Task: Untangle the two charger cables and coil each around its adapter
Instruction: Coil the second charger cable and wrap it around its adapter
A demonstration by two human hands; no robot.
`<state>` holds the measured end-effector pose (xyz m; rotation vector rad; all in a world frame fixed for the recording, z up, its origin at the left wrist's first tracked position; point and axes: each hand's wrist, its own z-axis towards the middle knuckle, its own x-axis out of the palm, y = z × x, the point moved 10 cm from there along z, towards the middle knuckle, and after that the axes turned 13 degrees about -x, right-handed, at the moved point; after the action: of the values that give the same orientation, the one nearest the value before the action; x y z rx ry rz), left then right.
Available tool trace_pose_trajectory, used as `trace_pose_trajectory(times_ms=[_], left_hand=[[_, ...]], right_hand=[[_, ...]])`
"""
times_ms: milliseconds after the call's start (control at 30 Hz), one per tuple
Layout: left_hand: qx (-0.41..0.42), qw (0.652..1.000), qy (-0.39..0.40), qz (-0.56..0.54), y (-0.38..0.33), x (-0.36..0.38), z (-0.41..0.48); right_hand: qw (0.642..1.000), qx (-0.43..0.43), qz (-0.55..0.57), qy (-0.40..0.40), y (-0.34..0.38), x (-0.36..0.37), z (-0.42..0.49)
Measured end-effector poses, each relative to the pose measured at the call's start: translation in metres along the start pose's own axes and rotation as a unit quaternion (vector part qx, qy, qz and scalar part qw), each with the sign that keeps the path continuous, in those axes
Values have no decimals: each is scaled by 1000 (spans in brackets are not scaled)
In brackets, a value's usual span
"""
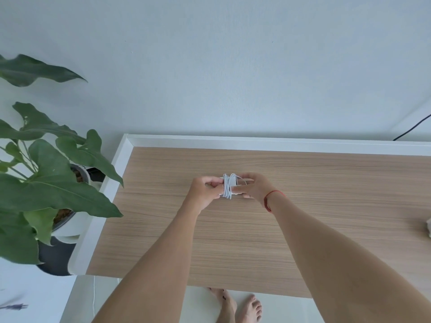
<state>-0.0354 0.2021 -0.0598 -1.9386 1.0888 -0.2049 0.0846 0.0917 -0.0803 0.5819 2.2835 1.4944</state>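
Note:
A white adapter (234,183) with its white cable (226,188) wound in several turns around it is held above the middle of the wooden table (303,206). My left hand (203,193) grips the adapter's left end. My right hand (255,186) holds the right end, its fingers pinching the free end of the cable. A second white thing (428,226), possibly the other charger, shows only partly at the right frame edge.
The table has a raised white rim (256,141) along its back and left sides. A large potted plant (46,183) stands to the left of the table. A black cord (412,128) runs down the wall at the far right. Bare feet (238,306) stand below the front edge.

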Motion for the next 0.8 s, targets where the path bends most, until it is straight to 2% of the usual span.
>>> trace_pose_trajectory(times_ms=[267, 400, 467, 667, 800], left_hand=[[-59, 997, 33, -26, 8, 3, 11], [-67, 998, 7, -7, 9, -5, 15], [-77, 996, 4, -35, 12, -5, 16], [-142, 975, 92, -144, 4, 13, 18], [-112, 974, 114, -158, -46, 30, 16]], right_hand=[[998, 66, 1, 2, -9, -2, 9], [993, 93, 78, -11, -14, 6, 4], [988, 100, 111, -24, -18, 10, 0], [984, 97, 121, -87, 10, 1, 0], [984, 78, 92, -129, 57, -37, -1]])
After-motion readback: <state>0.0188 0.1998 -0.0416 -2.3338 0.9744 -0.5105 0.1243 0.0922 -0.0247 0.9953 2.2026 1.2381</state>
